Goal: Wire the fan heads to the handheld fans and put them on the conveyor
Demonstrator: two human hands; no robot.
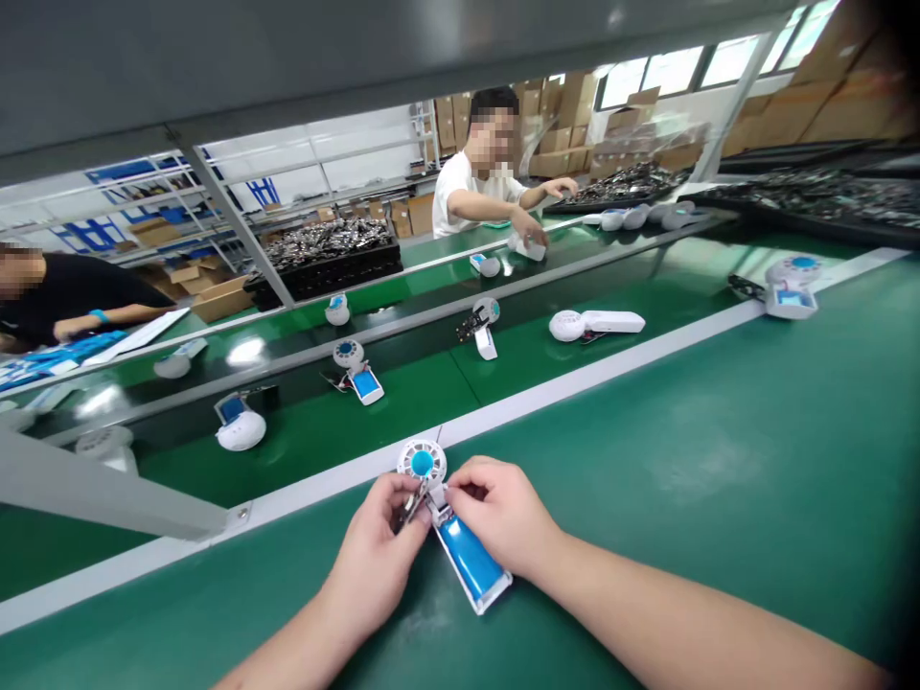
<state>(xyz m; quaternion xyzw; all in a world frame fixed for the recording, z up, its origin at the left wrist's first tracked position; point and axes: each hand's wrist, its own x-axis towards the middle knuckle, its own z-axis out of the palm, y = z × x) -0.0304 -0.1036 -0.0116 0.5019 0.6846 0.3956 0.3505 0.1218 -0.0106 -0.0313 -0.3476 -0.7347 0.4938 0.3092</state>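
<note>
Open fan unit (449,522) lies on the near green bench, blue battery exposed, back cover not on. Left hand (384,546) pinches a small board at its neck; right hand (503,513) pinches the handle top. Assembly looks mid-way; similar open units ride the belt (402,383) beyond.

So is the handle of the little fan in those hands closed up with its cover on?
No: the handheld fan lies with its handle open, its blue battery exposed.

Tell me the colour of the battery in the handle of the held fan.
Blue battery, head view.
</note>
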